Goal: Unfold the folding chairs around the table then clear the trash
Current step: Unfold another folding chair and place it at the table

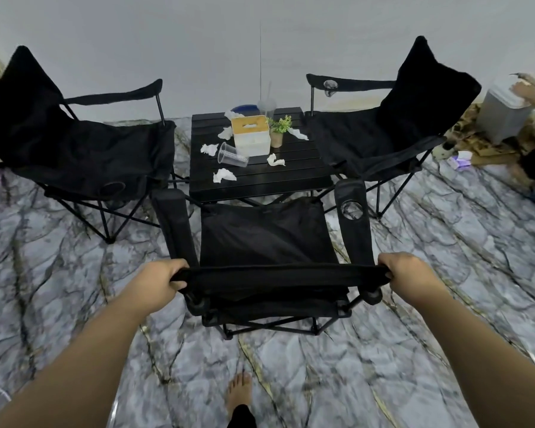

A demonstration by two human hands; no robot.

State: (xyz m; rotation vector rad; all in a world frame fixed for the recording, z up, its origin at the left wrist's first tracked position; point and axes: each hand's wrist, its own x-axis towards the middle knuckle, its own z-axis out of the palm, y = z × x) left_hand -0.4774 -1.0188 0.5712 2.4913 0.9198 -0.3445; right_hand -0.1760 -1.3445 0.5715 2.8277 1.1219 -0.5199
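A black folding chair (pixel 266 239) stands spread out in front of me, facing the black slatted table (pixel 297 177). My left hand (pixel 158 282) grips the left top corner of its backrest, and my right hand (pixel 405 273) grips the right corner. Two more black chairs stand unfolded, one on the left (pixel 84 143) and one on the right (pixel 393 125) of the table. On the table lie several crumpled tissues (pixel 224 176), a tipped clear plastic cup (pixel 230 155) and an upright cup with a straw (pixel 267 107).
A tissue box (pixel 250 135) and a small potted plant (pixel 278 132) stand on the table. A grey bin (pixel 501 115) stands at the far right, with another person's hands on its lid. Cardboard and a small packet lie near it. My bare foot (pixel 240 393) is on the marble-patterned floor.
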